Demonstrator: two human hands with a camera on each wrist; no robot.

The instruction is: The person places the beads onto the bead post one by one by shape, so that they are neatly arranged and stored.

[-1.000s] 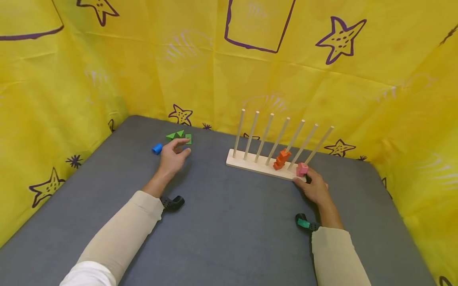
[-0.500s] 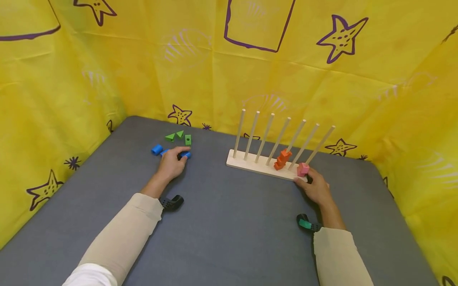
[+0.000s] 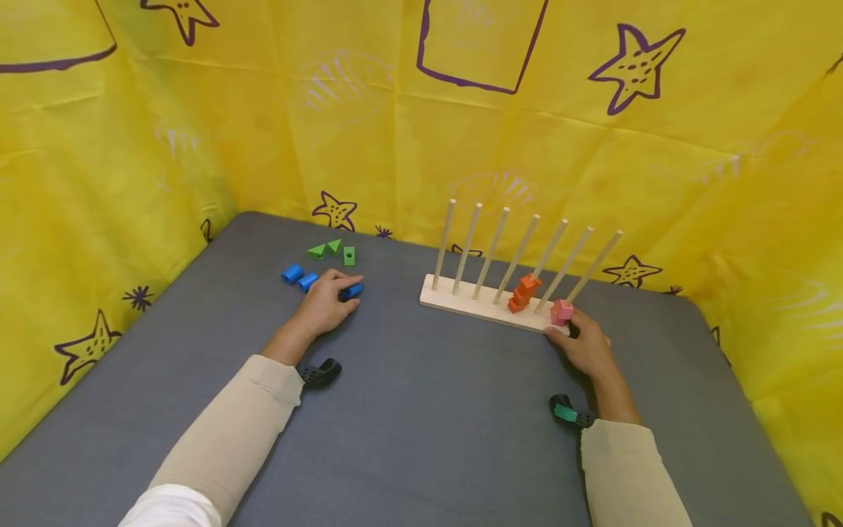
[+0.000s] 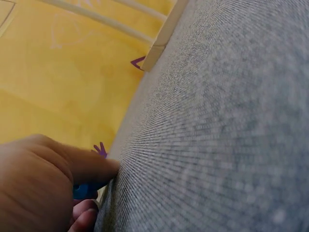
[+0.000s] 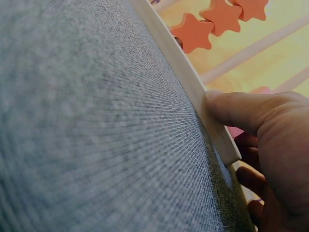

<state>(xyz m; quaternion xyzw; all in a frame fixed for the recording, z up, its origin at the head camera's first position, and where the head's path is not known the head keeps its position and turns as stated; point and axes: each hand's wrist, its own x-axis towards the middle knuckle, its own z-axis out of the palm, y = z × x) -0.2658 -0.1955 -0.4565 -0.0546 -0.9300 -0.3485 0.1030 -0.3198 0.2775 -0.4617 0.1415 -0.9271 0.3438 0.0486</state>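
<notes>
My left hand (image 3: 323, 306) is low over the grey table, fingers and thumb around a blue cylinder bead (image 3: 352, 290). In the left wrist view, that blue bead (image 4: 85, 191) shows partly behind the hand. Two more blue cylinder beads (image 3: 293, 274) lie just left of the hand. My right hand (image 3: 588, 344) grips the right end of a wooden peg rack (image 3: 461, 300), thumb along its front edge in the right wrist view. Orange star beads (image 3: 524, 294) are stacked on one peg. Pink beads (image 3: 562, 312) sit on the rightmost peg, beside the right hand.
Green triangular beads (image 3: 317, 252) and a green rectangular bead (image 3: 349, 255) lie behind the left hand. The remaining pegs of the rack stand bare. Yellow patterned cloth (image 3: 263, 124) walls the table at the back and sides.
My left hand has come down from over the green and blue beads, closed around a blue cylinder bead and shifted slightly right. The right hand keeps its grip on the peg rack.
</notes>
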